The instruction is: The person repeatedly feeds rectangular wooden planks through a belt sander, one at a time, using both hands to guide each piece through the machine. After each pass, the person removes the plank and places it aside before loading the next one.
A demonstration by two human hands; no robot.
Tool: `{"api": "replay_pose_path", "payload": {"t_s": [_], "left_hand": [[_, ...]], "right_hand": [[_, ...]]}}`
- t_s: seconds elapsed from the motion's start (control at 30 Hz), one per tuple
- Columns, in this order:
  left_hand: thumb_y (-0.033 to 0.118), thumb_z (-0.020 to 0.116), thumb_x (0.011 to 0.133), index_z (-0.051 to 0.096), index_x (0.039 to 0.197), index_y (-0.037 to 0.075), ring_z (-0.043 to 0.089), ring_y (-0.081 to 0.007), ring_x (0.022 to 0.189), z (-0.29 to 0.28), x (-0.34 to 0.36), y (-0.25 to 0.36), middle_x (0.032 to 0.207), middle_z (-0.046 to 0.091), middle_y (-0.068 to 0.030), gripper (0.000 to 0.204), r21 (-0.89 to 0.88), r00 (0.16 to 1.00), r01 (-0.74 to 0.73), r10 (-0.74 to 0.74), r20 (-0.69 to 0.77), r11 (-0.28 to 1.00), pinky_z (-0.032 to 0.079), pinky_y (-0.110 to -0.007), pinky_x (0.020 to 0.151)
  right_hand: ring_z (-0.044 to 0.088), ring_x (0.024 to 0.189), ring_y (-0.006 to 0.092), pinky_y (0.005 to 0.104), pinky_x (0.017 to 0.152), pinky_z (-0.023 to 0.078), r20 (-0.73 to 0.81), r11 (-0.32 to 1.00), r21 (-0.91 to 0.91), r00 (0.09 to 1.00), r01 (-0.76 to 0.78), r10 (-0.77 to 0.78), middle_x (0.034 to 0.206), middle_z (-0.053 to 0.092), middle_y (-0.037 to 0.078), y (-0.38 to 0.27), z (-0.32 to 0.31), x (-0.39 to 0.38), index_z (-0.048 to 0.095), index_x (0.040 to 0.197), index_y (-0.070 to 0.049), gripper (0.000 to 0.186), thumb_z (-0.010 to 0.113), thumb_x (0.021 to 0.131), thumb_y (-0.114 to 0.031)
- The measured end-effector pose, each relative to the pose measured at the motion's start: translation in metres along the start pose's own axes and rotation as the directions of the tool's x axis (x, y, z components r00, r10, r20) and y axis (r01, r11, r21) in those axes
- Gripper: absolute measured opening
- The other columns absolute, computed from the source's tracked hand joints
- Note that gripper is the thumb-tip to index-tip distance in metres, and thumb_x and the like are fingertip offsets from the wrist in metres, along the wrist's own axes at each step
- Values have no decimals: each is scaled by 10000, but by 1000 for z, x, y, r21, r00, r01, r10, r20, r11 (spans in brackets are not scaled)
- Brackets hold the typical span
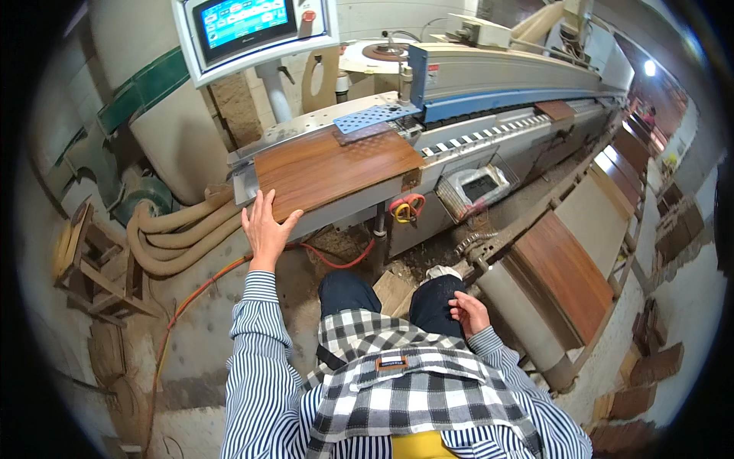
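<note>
A brown wood-grain board (329,172) lies flat on the infeed end of a long edge banding machine (520,80). My left hand (267,229) rests at the board's near left corner, fingers spread and thumb along its edge. Part of the board's far side sits beneath a blue perforated plate (375,117). Beside my right knee hangs my right hand (469,312), its fingers loosely curled; whether anything is inside them is hidden. Farther down the machine's track lies a smaller brown panel (555,110).
A control screen (245,21) stands at the upper left. Thick hoses (180,229) coil on the left, near a wooden stool (103,264). Red-and-yellow scissors (407,208) hang below the machine's edge. Stacked boards (562,268) lie on a roller conveyor (527,325) at right.
</note>
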State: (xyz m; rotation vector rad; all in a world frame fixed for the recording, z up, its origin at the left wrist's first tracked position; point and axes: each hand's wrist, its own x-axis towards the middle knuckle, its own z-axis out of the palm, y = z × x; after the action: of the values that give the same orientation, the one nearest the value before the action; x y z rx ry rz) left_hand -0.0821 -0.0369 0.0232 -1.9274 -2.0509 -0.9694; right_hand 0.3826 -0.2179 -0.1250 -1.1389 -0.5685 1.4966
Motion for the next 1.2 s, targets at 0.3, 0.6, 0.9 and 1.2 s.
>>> {"api": "replay_pose_path", "payload": {"t_s": [0.3,0.6,0.9,1.2], "left_hand": [[616,627,827,461,1412,84,397,-311,1361,3,3,-12,1496,381,-229,808,-59,997,-22,27,71,998,186,-462,1154],[573,607,861,457,1416,82,422,-333,1334,3,7,-19,1498,379,-232,756,-100,993,-39,50,108,994,208,-441,1140],[432,697,845,456,1407,44,446,-343,1319,-3,14,-35,1439,470,-205,723,-271,990,-3,41,133,962,330,-430,1102],[375,722,835,428,1416,42,462,-332,1321,-15,16,10,1380,530,-195,731,-280,980,38,19,199,959,233,-488,1151]], "right_hand": [[656,790,113,255,725,539,102,995,-79,993,64,-55,1014,702,84,-28,44,-31,601,1226,-11,307,579,970,-179],[659,797,129,252,741,542,178,996,-48,982,78,-68,984,698,92,-27,50,-42,605,1209,0,281,577,969,-145],[650,738,143,275,689,551,123,992,-75,988,101,-92,937,692,106,8,24,-19,612,1191,19,268,566,960,-110],[672,727,154,282,670,567,148,1000,-13,989,14,-12,956,702,127,0,22,-12,603,1203,27,272,559,976,-117]]}}
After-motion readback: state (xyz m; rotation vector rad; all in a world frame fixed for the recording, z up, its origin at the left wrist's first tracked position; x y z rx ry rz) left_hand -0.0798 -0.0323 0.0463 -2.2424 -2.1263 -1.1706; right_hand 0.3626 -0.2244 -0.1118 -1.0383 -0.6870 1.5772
